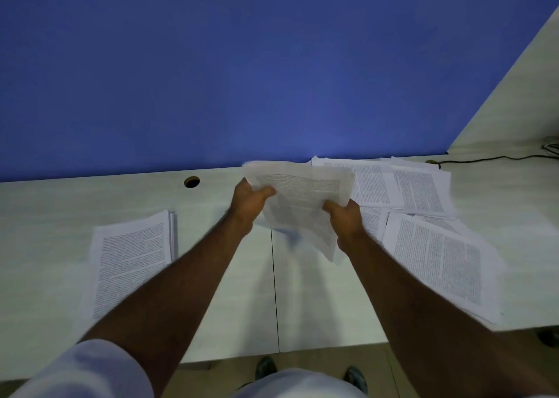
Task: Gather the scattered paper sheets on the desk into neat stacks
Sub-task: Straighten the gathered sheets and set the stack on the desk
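Midair above the desk [236, 291], left hand [248, 199] and right hand [344, 216] pinched a limp bunch of sheets [302, 198] by opposite edges, fingers closed; light, floppy, best supported along both sides.

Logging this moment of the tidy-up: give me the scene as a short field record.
left hand: grips the left edge of the held sheets
right hand: grips their right edge
held sheets: lifted above the desk, crumpled, uneven
neat stack: lies on the desk to the left, edges roughly aligned
loose sheets: scattered and overlapping on the right
cable: far right, behind the papers
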